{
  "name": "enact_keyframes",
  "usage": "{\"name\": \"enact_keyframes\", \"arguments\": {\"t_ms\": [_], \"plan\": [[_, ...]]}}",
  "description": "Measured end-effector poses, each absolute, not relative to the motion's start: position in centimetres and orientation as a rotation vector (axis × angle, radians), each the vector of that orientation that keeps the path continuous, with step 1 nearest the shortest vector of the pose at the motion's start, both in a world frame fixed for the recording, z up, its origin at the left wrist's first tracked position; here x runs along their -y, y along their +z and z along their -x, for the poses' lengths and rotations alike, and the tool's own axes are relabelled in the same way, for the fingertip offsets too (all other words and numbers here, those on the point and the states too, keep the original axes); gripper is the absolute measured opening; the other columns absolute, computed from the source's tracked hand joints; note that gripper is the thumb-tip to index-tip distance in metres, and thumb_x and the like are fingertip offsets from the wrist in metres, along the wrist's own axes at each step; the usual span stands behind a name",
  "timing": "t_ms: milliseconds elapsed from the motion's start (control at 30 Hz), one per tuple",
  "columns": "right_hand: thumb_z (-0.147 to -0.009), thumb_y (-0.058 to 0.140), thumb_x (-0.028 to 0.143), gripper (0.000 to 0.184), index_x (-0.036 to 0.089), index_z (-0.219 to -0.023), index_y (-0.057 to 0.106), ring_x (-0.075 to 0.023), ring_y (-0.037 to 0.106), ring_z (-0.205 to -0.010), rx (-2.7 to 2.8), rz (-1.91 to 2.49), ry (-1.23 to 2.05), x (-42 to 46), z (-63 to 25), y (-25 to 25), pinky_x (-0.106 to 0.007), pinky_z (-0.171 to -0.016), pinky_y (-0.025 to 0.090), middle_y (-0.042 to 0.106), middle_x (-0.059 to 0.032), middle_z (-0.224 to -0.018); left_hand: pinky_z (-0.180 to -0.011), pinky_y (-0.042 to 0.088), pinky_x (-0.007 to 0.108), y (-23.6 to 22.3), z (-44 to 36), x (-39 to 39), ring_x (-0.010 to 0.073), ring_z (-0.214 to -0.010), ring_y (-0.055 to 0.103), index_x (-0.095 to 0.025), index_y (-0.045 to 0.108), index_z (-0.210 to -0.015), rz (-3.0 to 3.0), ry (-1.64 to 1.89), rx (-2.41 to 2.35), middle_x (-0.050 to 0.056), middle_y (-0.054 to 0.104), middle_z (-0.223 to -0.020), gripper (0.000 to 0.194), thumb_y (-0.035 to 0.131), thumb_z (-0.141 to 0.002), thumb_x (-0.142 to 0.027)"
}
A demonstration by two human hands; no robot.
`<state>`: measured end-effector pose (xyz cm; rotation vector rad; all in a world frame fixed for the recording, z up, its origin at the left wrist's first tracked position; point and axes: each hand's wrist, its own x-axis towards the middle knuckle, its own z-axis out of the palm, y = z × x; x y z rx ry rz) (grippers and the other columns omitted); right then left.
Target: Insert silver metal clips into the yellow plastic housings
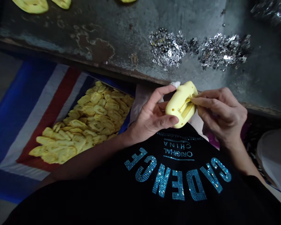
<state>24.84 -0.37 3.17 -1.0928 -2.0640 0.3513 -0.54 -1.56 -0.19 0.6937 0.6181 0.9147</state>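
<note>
A rounded yellow plastic shell (pixel 182 93) is held up in front of my chest, just off the table's near edge. It has a long recessed slot and small round holes in its face. My left hand (pixel 150 115) grips the shell from the left, thumb at its lower end and a white wrap on one fingertip. My right hand (pixel 224 112) is closed in a pinch at the slot's upper right end. Whatever sits between those fingertips is too small and covered to make out.
Two piles of small shiny metal pieces, a left pile (pixel 170 48) and a right pile (pixel 222 51), lie on the worn metal table (pixel 121 34). Below left, a striped bag (pixel 61 90) holds many yellow plastic pieces (pixel 93 115). More yellow shells (pixel 34 4) lie at the far left.
</note>
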Motion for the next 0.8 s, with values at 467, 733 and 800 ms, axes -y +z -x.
{"name": "enact_keyframes", "arguments": {"t_ms": [467, 733, 800], "plan": [[-0.102, 0.091, 0.056, 0.039, 0.034, -0.133, 0.084, -0.0306, 0.079, -0.114, 1.815, 1.250, 0.889, -1.6, -25.3, 3.0, -0.045, -0.085, 0.069, 0.083, -0.0076, -0.131, -0.097, 0.075, 0.037, 0.0, 0.7, 1.9, 0.0286, -0.115, 0.089, -0.039, 0.055, -0.167, -0.947, 0.884, -0.695, 0.002, 0.087, -0.125, 0.092, 0.105, -0.090, -0.046], [-0.098, 0.095, 0.060, 0.050, 0.035, -0.138, 0.078, -0.0307, 0.081, -0.125, 1.640, 1.126, 1.139, -2.0, -25.8, 1.3, -0.043, -0.089, 0.069, 0.083, -0.0046, -0.140, -0.094, 0.074, 0.031, 1.2, 0.2, 2.3, 0.0253, -0.123, 0.083, -0.039, 0.058, -0.169, -1.301, 0.852, -0.780, 0.004, 0.082, -0.134, 0.091, 0.105, -0.091, -0.036], [-0.096, 0.097, 0.057, 0.051, 0.036, -0.139, 0.078, -0.0302, 0.081, -0.127, 1.605, 1.097, 1.137, -1.6, -25.9, 0.7, -0.041, -0.089, 0.069, 0.083, -0.0041, -0.140, -0.100, 0.074, 0.035, 1.6, -0.2, 2.4, 0.0256, -0.123, 0.083, -0.036, 0.059, -0.169, -1.341, 0.840, -0.792, 0.005, 0.083, -0.134, 0.089, 0.104, -0.092, -0.035]]}}
